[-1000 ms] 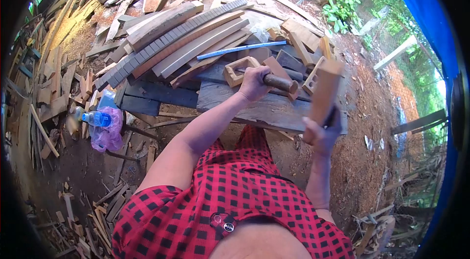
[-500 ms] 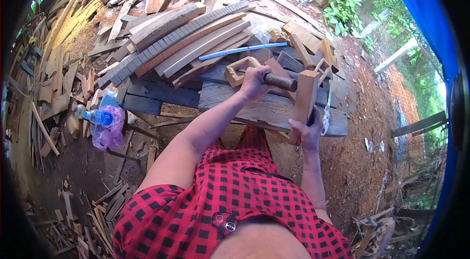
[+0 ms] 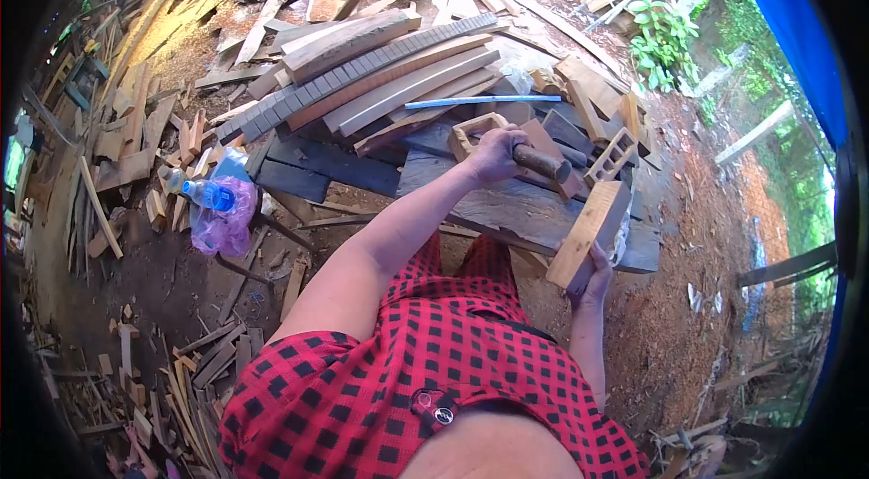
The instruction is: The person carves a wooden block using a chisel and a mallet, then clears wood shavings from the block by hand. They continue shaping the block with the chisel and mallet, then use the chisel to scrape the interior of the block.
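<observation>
My left hand [image 3: 496,158] is closed around a dark brown, round wooden bar [image 3: 541,162] whose blunt end points right, above the workbench. To the right, my right hand [image 3: 593,278] grips a long rectangular wooden block [image 3: 588,236] from below and the side. The block is tilted, its pale broad face turned up and its far end close to the bar's tip. Just beyond my left hand lies a hollow wooden frame [image 3: 463,142]. A small slotted wooden piece [image 3: 612,156] lies beyond the block.
Dark planks form the workbench [image 3: 480,212]. Curved wooden boards [image 3: 412,91] and a light blue strip [image 3: 484,102] lie across its far side. A water bottle [image 3: 210,196] and a pink plastic bag [image 3: 226,230] are at left. Wood offcuts [image 3: 213,357] cover the ground.
The block in my right hand has turned from nearly upright to lying tilted, showing its pale face. My left hand keeps hold of the bar. The whole view has shifted slightly.
</observation>
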`<action>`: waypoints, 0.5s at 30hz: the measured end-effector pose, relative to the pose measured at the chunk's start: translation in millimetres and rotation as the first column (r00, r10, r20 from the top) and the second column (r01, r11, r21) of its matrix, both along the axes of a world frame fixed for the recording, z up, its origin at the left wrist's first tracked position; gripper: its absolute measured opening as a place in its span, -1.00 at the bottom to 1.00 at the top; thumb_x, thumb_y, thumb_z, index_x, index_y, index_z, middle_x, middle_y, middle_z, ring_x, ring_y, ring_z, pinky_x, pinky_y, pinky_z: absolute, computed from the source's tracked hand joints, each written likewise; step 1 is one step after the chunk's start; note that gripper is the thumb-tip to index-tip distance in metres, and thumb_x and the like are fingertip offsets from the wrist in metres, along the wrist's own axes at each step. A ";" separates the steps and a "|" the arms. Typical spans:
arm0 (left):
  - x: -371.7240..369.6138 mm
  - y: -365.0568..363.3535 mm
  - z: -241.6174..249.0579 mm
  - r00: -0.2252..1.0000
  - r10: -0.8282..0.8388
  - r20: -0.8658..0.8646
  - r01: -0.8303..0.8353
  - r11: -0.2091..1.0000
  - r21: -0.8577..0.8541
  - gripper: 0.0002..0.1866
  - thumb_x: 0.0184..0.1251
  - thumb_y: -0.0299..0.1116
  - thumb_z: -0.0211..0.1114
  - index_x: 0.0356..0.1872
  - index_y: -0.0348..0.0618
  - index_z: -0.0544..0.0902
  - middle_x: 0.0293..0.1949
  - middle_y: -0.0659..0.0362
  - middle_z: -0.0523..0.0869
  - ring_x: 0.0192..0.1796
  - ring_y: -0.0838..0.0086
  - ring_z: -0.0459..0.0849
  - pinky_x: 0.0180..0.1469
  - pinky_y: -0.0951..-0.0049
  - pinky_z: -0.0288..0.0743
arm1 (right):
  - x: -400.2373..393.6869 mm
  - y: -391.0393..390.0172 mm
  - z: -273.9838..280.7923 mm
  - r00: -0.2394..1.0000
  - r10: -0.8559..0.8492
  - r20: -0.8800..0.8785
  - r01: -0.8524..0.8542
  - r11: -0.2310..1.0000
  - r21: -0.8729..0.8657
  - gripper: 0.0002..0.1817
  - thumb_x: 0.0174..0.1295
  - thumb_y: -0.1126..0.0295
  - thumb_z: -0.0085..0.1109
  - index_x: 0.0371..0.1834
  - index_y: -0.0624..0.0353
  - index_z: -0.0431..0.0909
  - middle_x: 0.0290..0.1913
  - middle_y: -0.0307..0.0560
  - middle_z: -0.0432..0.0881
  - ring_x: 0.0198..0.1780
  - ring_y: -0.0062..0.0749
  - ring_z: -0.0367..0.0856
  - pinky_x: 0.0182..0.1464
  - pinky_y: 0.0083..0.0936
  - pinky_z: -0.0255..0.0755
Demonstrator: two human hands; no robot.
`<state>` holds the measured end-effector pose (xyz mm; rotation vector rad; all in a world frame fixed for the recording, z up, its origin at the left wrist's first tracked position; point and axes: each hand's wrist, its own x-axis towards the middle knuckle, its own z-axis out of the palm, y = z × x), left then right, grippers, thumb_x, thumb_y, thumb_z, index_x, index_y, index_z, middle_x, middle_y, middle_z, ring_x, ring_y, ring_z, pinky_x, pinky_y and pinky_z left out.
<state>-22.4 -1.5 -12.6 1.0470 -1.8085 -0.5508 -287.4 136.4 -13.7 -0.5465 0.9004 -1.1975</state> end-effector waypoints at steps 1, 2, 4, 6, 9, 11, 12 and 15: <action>-1.2 1.8 -1.0 1.000 -0.004 0.013 0.004 1.000 -0.006 -0.67 -0.29 -0.40 0.52 -0.40 -0.14 0.62 -0.27 0.05 0.66 -0.17 0.11 0.66 -0.11 0.24 0.50 | 6.9 2.4 3.4 0.999 -0.028 0.023 0.028 1.000 -0.005 -0.51 0.15 0.19 0.19 0.03 0.35 0.47 -0.19 0.09 0.63 -0.18 -0.13 0.70 -0.16 -0.22 0.66; -2.8 2.1 -3.4 1.000 -0.011 0.027 0.011 1.000 -0.012 -0.69 -0.29 -0.37 0.52 -0.43 -0.13 0.62 -0.32 0.06 0.66 -0.20 0.12 0.67 -0.14 0.24 0.50 | 9.4 4.0 4.0 0.997 -0.059 0.046 0.059 0.998 -0.009 -0.50 0.16 0.16 0.19 0.03 0.35 0.47 -0.20 0.09 0.64 -0.18 -0.13 0.70 -0.17 -0.23 0.67; -6.4 -0.4 -10.2 0.998 -0.019 0.056 0.019 1.000 -0.009 -0.71 -0.27 -0.32 0.53 -0.49 -0.10 0.60 -0.40 0.06 0.66 -0.26 0.12 0.68 -0.19 0.22 0.51 | 6.2 4.2 -4.2 0.997 -0.035 0.074 0.036 0.999 -0.023 -0.48 0.17 0.15 0.18 0.05 0.36 0.46 -0.18 0.09 0.63 -0.17 -0.12 0.71 -0.18 -0.23 0.68; -9.3 -0.8 -12.1 0.996 -0.029 0.081 0.029 1.000 -0.006 -0.71 -0.26 -0.26 0.54 -0.56 -0.08 0.58 -0.48 0.07 0.66 -0.33 0.12 0.68 -0.24 0.20 0.51 | 0.3 2.3 -13.1 0.995 -0.012 0.098 0.016 0.999 -0.037 -0.47 0.18 0.14 0.17 0.08 0.36 0.44 -0.16 0.10 0.63 -0.16 -0.12 0.71 -0.20 -0.23 0.69; -7.2 0.4 -6.3 0.992 0.000 0.128 0.001 1.000 -0.006 -0.74 -0.22 -0.25 0.51 -0.59 -0.07 0.57 -0.53 0.02 0.65 -0.36 0.06 0.68 -0.31 0.22 0.51 | -4.3 -4.8 -5.7 0.993 0.113 -0.040 -0.111 0.992 0.055 -0.33 0.11 0.15 0.22 0.18 0.43 0.34 -0.06 0.13 0.58 -0.21 -0.16 0.71 -0.28 -0.30 0.69; -7.3 -1.6 -3.6 0.998 0.001 0.061 -0.003 1.000 0.024 -0.73 -0.23 -0.28 0.51 -0.57 -0.10 0.57 -0.53 0.03 0.64 -0.37 0.08 0.68 -0.32 0.25 0.49 | 1.2 -0.1 26.3 0.994 0.024 -0.110 -0.032 0.997 -0.066 -0.30 0.07 0.15 0.24 0.19 0.43 0.33 -0.04 0.14 0.57 -0.19 -0.17 0.69 -0.25 -0.33 0.68; -7.1 -1.7 -3.5 1.000 0.013 -0.008 -0.013 0.998 0.054 -0.72 -0.25 -0.31 0.51 -0.54 -0.12 0.56 -0.53 0.04 0.64 -0.38 0.11 0.68 -0.33 0.28 0.46 | 4.7 2.7 42.8 0.983 -0.064 -0.172 0.030 0.981 -0.190 -0.27 0.04 0.16 0.25 0.20 0.44 0.32 -0.03 0.14 0.56 -0.17 -0.18 0.67 -0.21 -0.35 0.67; -8.2 -2.2 -3.5 0.999 0.035 -0.011 -0.035 0.999 0.023 -0.73 -0.25 -0.34 0.51 -0.54 -0.13 0.57 -0.52 0.03 0.64 -0.39 0.08 0.66 -0.34 0.28 0.46 | 14.2 0.3 86.6 0.935 -0.343 -0.088 0.253 0.822 -0.509 -0.20 -0.06 0.19 0.32 0.25 0.41 0.28 0.03 0.15 0.52 -0.08 -0.18 0.62 -0.08 -0.33 0.62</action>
